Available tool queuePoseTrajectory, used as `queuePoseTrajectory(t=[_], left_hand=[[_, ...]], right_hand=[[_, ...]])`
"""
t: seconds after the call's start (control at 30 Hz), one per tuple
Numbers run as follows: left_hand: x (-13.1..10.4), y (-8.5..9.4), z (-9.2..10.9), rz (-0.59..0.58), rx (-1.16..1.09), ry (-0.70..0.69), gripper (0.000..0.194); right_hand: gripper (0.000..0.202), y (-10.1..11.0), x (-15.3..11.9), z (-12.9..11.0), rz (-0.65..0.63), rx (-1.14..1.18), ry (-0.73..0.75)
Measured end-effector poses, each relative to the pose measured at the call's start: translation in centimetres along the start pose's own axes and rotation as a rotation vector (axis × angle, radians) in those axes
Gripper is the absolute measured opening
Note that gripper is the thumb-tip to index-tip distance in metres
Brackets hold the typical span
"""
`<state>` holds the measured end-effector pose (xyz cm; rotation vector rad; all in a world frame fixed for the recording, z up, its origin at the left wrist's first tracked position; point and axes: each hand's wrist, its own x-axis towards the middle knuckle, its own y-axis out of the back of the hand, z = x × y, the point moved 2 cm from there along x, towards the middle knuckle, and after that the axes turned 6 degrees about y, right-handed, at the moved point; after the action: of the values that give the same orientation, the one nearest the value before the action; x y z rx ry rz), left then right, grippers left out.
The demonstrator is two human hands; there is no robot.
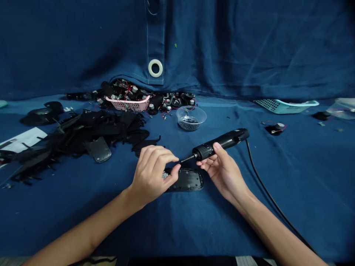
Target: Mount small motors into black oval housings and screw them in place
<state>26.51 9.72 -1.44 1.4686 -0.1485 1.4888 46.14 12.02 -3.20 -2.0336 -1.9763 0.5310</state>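
My right hand is wrapped round a black corded electric screwdriver, its bit pointing left and slightly down. At the bit's tip, the thumb and forefinger of my left hand come together in a pinch. Whatever small piece may sit between them is too tiny to make out. Under my left fingers lies a black plastic shell with rounded corners, inner side up, its left end hidden by that hand. Behind the screwdriver stands a clear plastic bowl holding many small dark pieces that look like screws.
A heap of black plastic parts covers the left side. Behind it, a pink basket overflows with wired components. At right are a teal basket, a small wired part and the screwdriver's cable. A blue curtain hangs behind.
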Motion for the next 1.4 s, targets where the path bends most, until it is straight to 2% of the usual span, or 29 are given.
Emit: queuePoseTrajectory(t=[0.27, 0.43, 0.6, 0.73, 0.83, 0.9, 1.0, 1.17, 1.23, 1.33, 1.4], left_hand=[[0.0, -0.4, 0.0, 0.022, 0.023, -0.005, 0.017], [0.3, -1.0, 0.2, -0.006, 0.021, 0.043, 0.013], [0.6, -1.6, 0.3, -0.182, 0.086, 0.147, 0.005], [0.8, -1.7, 0.1, -0.274, 0.041, 0.238, 0.005], [1.0, -1.1, -0.5, -0.325, -0.01, 0.333, 0.016], [0.9, -0.3, -1.2, -0.379, -0.06, 0.394, 0.016], [-0.2, 1.0, -2.3, -0.533, -0.164, 0.436, 0.018], [-3.1, 2.6, -3.6, -0.758, -0.224, 0.426, 0.028], [-4.1, 2.8, -3.9, -0.829, -0.22, 0.416, 0.039], [-4.8, 2.8, -4.0, -0.87, -0.181, 0.398, 0.059], [-4.7, 2.8, -3.9, -0.851, -0.154, 0.369, 0.064]], right_hand=[[0.036, -0.3, -0.2, 0.1, 0.005, 0.01, -0.016], [0.037, 0.0, 0.1, 0.7, 0.061, 0.032, -0.079], [0.035, 0.5, 0.7, 0.8, 0.114, 0.007, -0.146], [0.033, 0.8, 1.1, 0.6, 0.173, -0.043, -0.175], [0.032, 1.5, 2.0, 0.6, 0.212, -0.084, -0.182], [0.031, 2.1, 2.7, 0.6, 0.254, -0.128, -0.205], [0.026, 2.9, 3.9, 0.6, 0.284, -0.166, -0.264], [0.025, 3.7, 5.3, 0.3, 0.232, -0.257, -0.369], [0.026, 4.0, 5.4, 0.0, 0.189, -0.314, -0.401], [0.029, 4.3, 4.7, -0.7, 0.103, -0.41, -0.464], [0.028, 4.1, 3.6, -1.6, 0.035, -0.535, -0.411]])
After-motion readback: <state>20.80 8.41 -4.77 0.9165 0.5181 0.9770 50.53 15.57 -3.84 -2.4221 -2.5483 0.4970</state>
